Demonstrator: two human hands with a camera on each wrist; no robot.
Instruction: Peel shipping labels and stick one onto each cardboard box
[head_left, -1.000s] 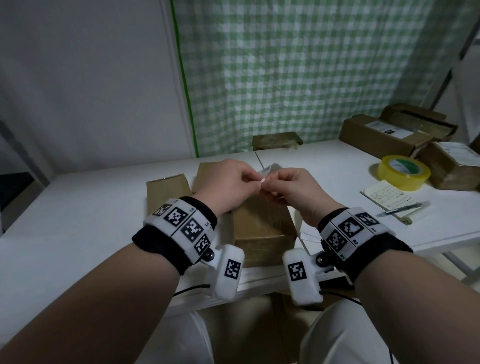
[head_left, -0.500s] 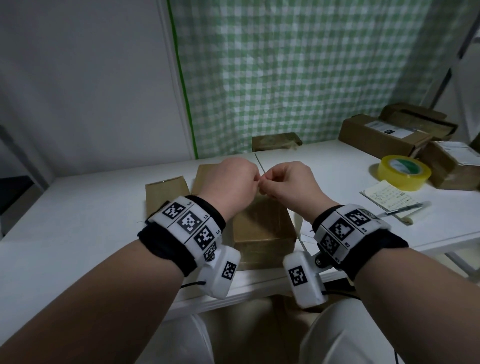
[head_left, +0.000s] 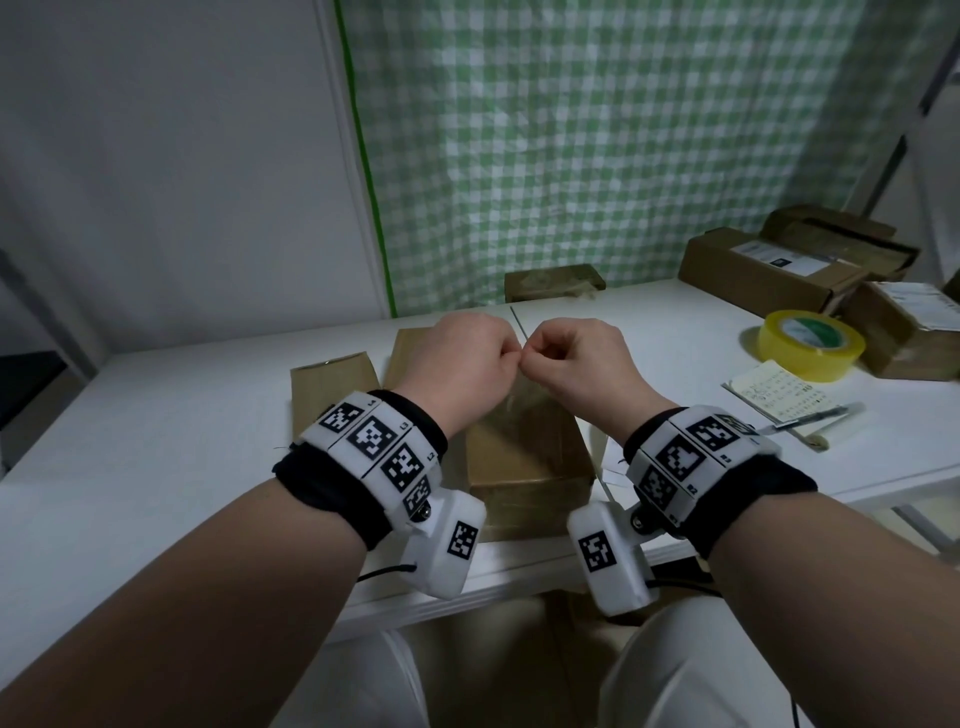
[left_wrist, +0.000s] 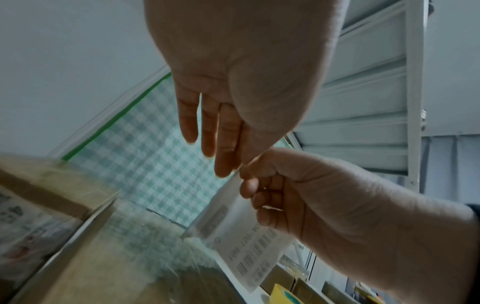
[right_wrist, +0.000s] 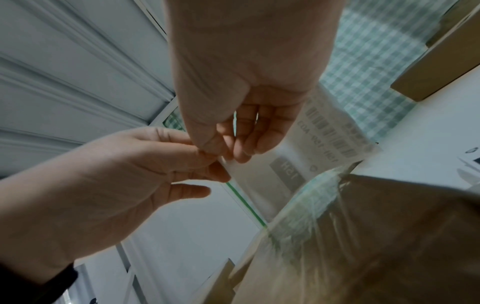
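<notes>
Both hands meet above a tape-wrapped cardboard box (head_left: 524, 452) near the table's front edge. My left hand (head_left: 511, 356) pinches the top edge of a white shipping label (left_wrist: 246, 244) between thumb and forefinger, its other fingers hanging straight. My right hand (head_left: 532, 353), fingers curled, pinches the same edge right beside it. The label (right_wrist: 309, 156) hangs down from the pinch with its barcodes showing, its lower edge close over the box (right_wrist: 384, 236). In the head view the hands hide the label. I cannot tell whether its backing has parted.
On the white table (head_left: 156, 426) a flat brown box (head_left: 332, 379) lies left of the centre box, and a small box (head_left: 553, 283) stands at the back. Labelled boxes (head_left: 769, 265), a yellow tape roll (head_left: 810, 345) and a notepad with pen (head_left: 779, 395) are at the right.
Both hands have turned knuckles-up and closed together, rising slightly. The label's white edge, seen between the fingertips a second ago, is now hidden from the head view.
</notes>
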